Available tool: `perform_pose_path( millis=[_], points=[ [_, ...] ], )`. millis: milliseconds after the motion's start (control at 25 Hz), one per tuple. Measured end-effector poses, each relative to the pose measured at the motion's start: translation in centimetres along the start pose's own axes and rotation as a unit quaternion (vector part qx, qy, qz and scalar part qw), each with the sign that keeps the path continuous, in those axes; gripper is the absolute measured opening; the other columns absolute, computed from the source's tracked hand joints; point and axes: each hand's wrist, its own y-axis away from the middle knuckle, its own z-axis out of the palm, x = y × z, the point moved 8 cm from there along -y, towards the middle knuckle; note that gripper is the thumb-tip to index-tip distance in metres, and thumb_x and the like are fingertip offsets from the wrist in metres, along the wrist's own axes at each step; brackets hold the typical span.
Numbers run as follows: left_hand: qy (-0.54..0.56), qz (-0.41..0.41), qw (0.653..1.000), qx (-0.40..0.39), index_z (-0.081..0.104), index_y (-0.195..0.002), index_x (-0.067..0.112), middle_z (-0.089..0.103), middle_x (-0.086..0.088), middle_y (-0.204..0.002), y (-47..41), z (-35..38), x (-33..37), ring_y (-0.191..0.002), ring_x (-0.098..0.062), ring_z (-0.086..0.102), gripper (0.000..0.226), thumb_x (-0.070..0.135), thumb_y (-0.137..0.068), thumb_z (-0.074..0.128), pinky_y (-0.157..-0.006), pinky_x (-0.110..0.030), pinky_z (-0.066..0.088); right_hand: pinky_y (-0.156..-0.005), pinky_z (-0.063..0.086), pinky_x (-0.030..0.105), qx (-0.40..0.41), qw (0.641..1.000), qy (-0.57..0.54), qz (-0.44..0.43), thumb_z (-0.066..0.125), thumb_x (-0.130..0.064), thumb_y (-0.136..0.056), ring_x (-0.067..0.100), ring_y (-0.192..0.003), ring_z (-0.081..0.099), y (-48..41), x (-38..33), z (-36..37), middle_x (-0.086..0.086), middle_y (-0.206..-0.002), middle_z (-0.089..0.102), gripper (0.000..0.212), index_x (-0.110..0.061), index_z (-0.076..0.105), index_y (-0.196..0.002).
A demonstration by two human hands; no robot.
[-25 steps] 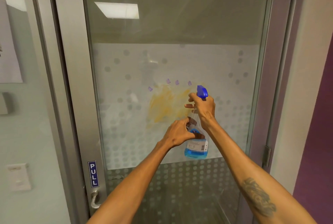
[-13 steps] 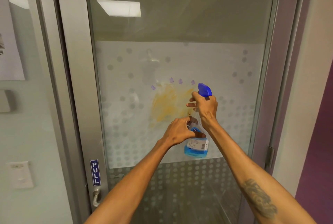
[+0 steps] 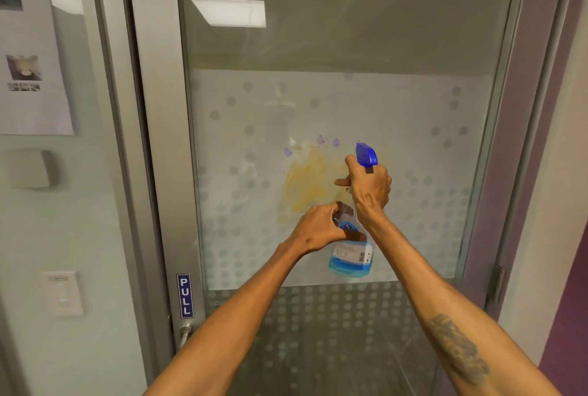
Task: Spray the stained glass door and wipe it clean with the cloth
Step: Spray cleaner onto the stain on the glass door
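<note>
A glass door (image 3: 413,128) with a frosted dotted band carries a yellow smeared stain (image 3: 310,182) at its middle, with small purple marks above it. A clear spray bottle (image 3: 351,257) with a little blue liquid and a blue nozzle (image 3: 366,155) is held upright in front of the stain's right side. My right hand (image 3: 369,188) grips the bottle's neck and trigger. My left hand (image 3: 321,230) clasps the bottle's body from the left. No cloth shows in view.
The door's metal frame (image 3: 152,141) carries a blue PULL sign (image 3: 185,295) above a handle (image 3: 184,333). To the left, a glass panel holds a paper notice (image 3: 31,55), a grey box and a white wall switch (image 3: 63,293). A purple wall (image 3: 569,316) stands at right.
The view has drifted slightly left and down, so the door sits a little more to the right. Both hands keep the same hold on the bottle, which rose slightly against the stain.
</note>
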Motion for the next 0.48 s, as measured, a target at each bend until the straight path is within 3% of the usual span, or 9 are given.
perform_pose_path(
  millis=[120, 240, 320, 480],
  points=[
    [-0.007, -0.007, 1.000, 0.002, 0.067, -0.109, 0.023, 0.076, 0.000, -0.107, 0.6, -1.5, -1.1, -0.084, -0.015, 0.070, 0.040, 0.044, -0.078, 0.081, -0.069, -0.025, 0.059, -0.072, 0.063, 0.041, -0.027, 0.999, -0.040, 0.008, 0.063, -0.040, -0.088, 0.012, -0.063, 0.073, 0.7, -0.2, 1.8, -0.005, -0.063, 0.072, 0.025, -0.017, 0.069, -0.078],
    [-0.006, -0.015, 1.000, 0.009, 0.065, -0.109, 0.026, 0.075, 0.002, -0.106, 1.7, -2.6, -2.2, -0.082, -0.011, 0.068, 0.044, 0.050, -0.076, 0.081, -0.063, -0.016, 0.050, -0.067, 0.062, 0.038, -0.031, 0.999, -0.020, -0.013, 0.060, -0.038, -0.090, 0.003, -0.054, 0.068, 1.5, -0.7, 3.2, -0.006, -0.057, 0.070, 0.031, -0.010, 0.069, -0.082],
    [-0.020, -0.012, 0.999, 0.022, 0.066, -0.114, 0.023, 0.075, 0.001, -0.109, 2.2, -3.5, -2.6, -0.085, -0.015, 0.069, 0.050, 0.053, -0.076, 0.078, -0.065, -0.018, 0.052, -0.064, 0.061, 0.037, -0.019, 0.999, -0.016, -0.034, 0.059, -0.037, -0.091, 0.001, -0.051, 0.066, 2.4, -1.1, 4.1, -0.002, -0.056, 0.070, 0.032, -0.007, 0.067, -0.080],
    [-0.006, -0.030, 0.999, 0.018, 0.060, -0.104, 0.029, 0.070, 0.007, -0.098, 3.5, -5.0, -4.0, -0.084, -0.012, 0.068, 0.052, 0.064, -0.068, 0.074, -0.068, -0.024, 0.058, -0.063, 0.061, 0.034, -0.049, 0.998, -0.031, -0.041, 0.062, -0.035, -0.090, 0.007, -0.060, 0.073, 3.7, -1.5, 6.4, -0.001, -0.065, 0.073, 0.030, -0.006, 0.070, -0.085]
  ],
)
